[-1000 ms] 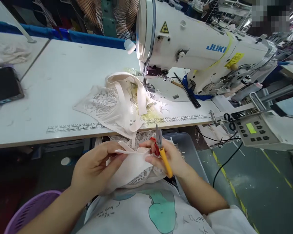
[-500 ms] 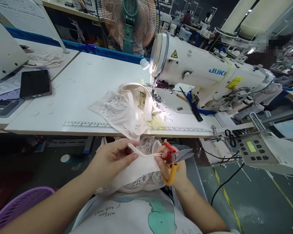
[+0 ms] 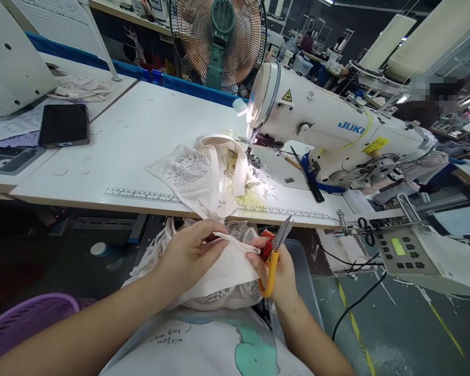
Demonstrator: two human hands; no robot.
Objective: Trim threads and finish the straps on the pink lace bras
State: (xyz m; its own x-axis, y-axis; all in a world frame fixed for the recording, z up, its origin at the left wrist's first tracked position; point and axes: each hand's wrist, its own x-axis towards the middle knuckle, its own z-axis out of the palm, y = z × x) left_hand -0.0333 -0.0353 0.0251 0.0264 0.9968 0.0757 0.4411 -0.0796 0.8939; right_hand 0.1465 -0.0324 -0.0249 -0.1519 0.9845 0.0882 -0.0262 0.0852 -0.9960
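Observation:
A white lace bra (image 3: pixel 223 277) lies across my lap, its edge band stretched between both hands. My left hand (image 3: pixel 191 253) pinches the band between thumb and fingers. Further right, my right hand (image 3: pixel 280 269) grips the band's end with its fingertips. Scissors (image 3: pixel 273 256) with one red and one orange handle also sit in that hand, blades pointing up and to the right, away from the cloth. Another white lace piece (image 3: pixel 191 175) rests on the sewing table, partly under the needle area and hanging over the front edge.
A JUKI sewing machine (image 3: pixel 317 115) stands on the white table (image 3: pixel 133 141), with tweezers (image 3: pixel 307 175) by its base. A phone (image 3: pixel 65 124) lies at left. The fan (image 3: pixel 219 42) is behind, a control panel (image 3: pixel 409 245) at right, a purple basket (image 3: pixel 31 318) below left.
The scissors' blades have swung from pointing right to pointing up and right. Both hands still hold the bra's edge, and the view has shifted slightly.

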